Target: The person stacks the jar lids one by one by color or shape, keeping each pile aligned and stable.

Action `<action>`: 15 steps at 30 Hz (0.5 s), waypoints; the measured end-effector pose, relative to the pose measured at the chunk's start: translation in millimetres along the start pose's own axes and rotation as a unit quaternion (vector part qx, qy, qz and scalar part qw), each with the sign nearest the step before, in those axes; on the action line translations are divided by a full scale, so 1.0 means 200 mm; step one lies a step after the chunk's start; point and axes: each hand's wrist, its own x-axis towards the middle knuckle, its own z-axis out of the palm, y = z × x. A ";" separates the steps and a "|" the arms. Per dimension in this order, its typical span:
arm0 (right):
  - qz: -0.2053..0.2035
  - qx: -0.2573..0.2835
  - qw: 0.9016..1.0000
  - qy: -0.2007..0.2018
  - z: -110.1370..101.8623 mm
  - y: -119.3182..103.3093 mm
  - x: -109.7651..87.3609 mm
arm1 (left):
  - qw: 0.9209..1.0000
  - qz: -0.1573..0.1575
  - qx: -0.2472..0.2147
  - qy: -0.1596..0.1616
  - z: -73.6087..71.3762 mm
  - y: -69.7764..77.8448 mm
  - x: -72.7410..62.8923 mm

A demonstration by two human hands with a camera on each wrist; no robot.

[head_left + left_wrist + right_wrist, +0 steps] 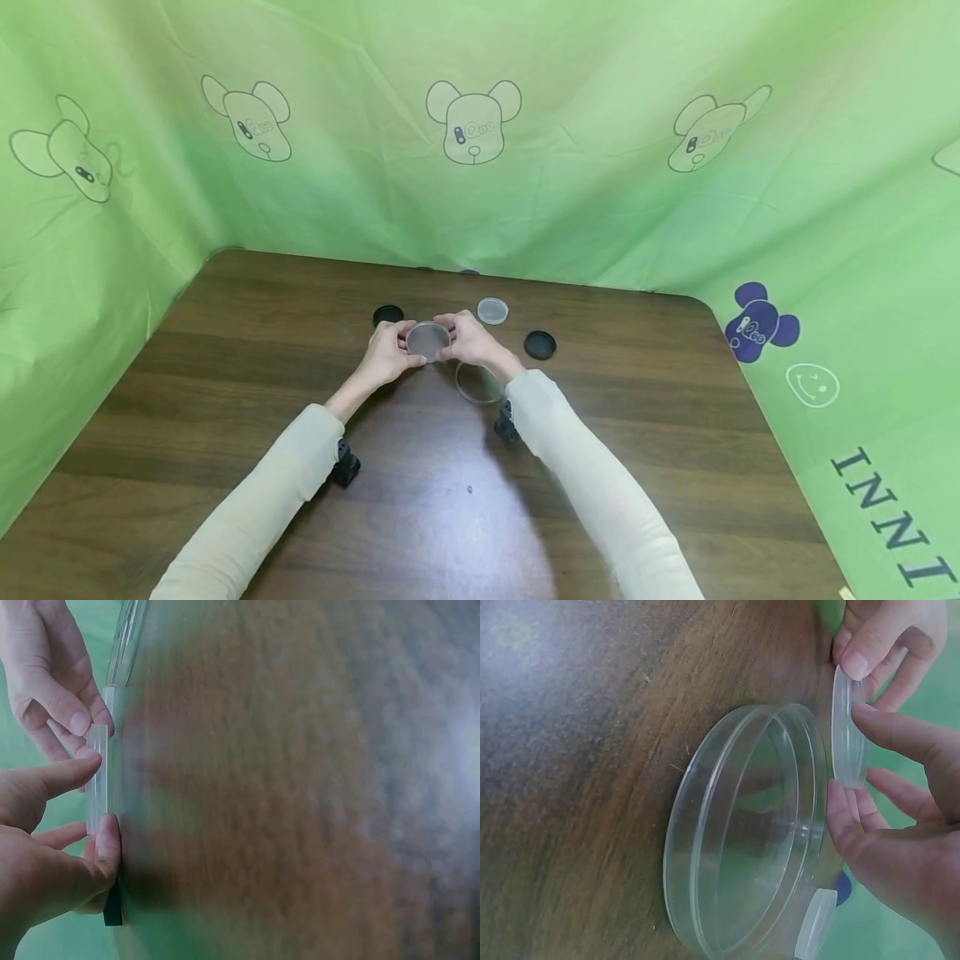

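Note:
Both hands hold a small translucent petri dish from opposite sides, close to the tabletop. My left hand pinches its left side between thumb and fingers. The right hand grips its right side the same way. In the left wrist view the small dish shows edge-on, with fingertips on its rim. A larger clear petri dish stands on the table under the right wrist, partly covered by that arm in the head view. Just behind the left hand lies a black round dish or lid.
A small whitish round dish lies behind the right hand. A second black round piece lies to its right. The brown wooden table ends at a green printed curtain at the back and sides.

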 end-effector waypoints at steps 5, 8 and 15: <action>0.023 -0.016 0.999 0.022 0.01 -0.01 -0.02 | 1.000 0.001 -0.014 0.003 0.00 0.01 -0.01; 0.025 -0.014 0.999 0.031 0.01 -0.02 -0.04 | 1.000 -0.001 -0.022 0.005 0.00 0.02 -0.02; 0.015 -0.010 0.999 0.044 -0.02 -0.02 -0.07 | 0.999 0.013 -0.040 0.006 -0.01 0.07 -0.03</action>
